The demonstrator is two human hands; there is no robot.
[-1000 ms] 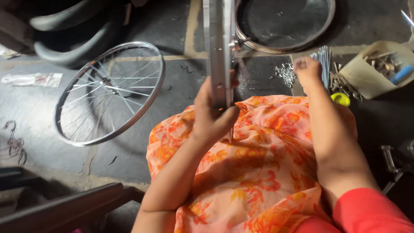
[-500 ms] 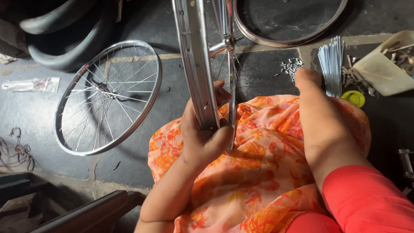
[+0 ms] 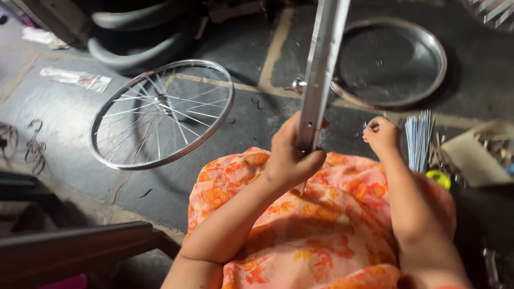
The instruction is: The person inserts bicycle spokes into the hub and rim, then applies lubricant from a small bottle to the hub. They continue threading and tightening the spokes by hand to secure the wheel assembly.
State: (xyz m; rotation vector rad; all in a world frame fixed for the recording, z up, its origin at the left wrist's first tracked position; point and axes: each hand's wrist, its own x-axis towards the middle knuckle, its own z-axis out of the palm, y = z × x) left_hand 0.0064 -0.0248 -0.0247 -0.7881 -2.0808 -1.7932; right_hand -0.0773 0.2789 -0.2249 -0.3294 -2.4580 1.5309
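Two clear plastic wrappers (image 3: 77,78) lie far left on the dark floor, then a spoked wheel (image 3: 160,114). Left hand (image 3: 289,158) clutches an upright rim (image 3: 319,75) over the orange lap; right hand (image 3: 381,135) is fisted near loose spokes (image 3: 418,139), beside a tan bag (image 3: 474,158).

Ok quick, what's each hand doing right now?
Left hand: closed around the upright wheel rim.
Right hand: fist closed; contents cannot be told.
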